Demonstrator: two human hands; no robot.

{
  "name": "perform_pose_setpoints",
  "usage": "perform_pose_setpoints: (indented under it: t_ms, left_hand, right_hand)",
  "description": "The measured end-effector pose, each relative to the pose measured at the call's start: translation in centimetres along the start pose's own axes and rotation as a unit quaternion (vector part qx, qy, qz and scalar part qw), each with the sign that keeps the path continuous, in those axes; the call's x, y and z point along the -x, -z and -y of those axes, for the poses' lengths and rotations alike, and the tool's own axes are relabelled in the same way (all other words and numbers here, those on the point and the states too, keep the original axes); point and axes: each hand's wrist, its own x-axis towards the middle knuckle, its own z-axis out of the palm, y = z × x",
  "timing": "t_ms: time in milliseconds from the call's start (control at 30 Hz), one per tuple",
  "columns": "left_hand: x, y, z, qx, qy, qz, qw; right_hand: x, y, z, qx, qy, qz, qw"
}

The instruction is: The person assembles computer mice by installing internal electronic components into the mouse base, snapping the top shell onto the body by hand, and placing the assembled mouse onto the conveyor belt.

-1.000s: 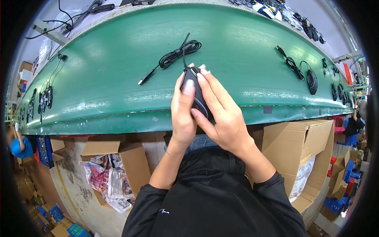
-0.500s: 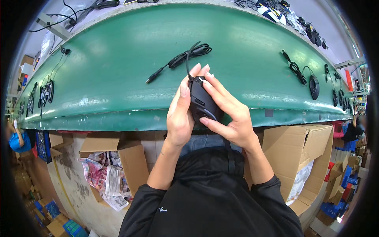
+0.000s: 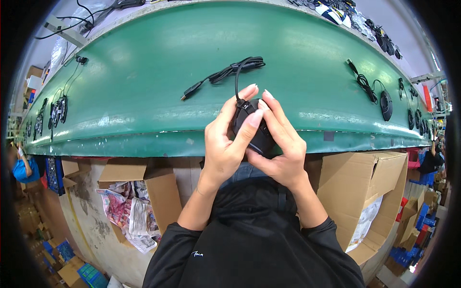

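A: Biggest first. Green counter (image 3: 144, 105), a belt-like surface curving across the whole upper view, front edge running just above the hands.

B: Under it?

A: Open cardboard boxes on the floor: one at left (image 3: 144, 187) with crumpled printed paper (image 3: 127, 213) in it, a bigger one at right (image 3: 370, 192). Blue crates (image 3: 408, 249) far lower right.

B: Hands?

A: Both up at the counter's front edge, clasped round a black computer mouse (image 3: 252, 127). Left hand (image 3: 225, 144) wraps its left side, fingers (image 3: 253, 119) pressed on top. Right hand (image 3: 281, 144) cups the right side and underside, fingers pressed close together along it. Mouse sits between both palms, mostly covered, held over the edge, not resting on the green.

B: Cable?

A: Black cable (image 3: 225, 72) runs up from the mouse's nose to a coiled bundle on the counter, plug end lying to the left.

B: Other stuff?

A: Another black mouse with cable (image 3: 384, 103) to the right, well apart. More small black items (image 3: 53, 110) along the far left and far right rim. Wide bare green between those and the coil; nothing crowds the hands.
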Motion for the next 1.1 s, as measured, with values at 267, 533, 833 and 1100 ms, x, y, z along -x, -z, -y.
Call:
perform_pose_setpoints:
  t_ms: [267,533,833,1100]
  left_hand:
    - [-0.1,-1.0,1.5,0.335,0.072,0.031,0.939]
    - [-0.4,-2.2,1.1,0.335,0.119,-0.022,0.934]
    - [0.7,-2.9,1.0,0.23,0.008,-0.023,0.973]
    - [0.7,-1.6,-0.1,0.018,-0.057,0.003,0.998]
  right_hand:
    - [0.9,-1.1,0.5,0.089,0.007,-0.068,0.994]
    - [0.9,-0.5,0.6,0.029,-0.02,-0.042,0.998]
    - [0.4,0.6,1.5,0.124,0.02,0.016,0.992]
    - [1.5,0.7,0.9,0.044,0.007,-0.009,0.999]
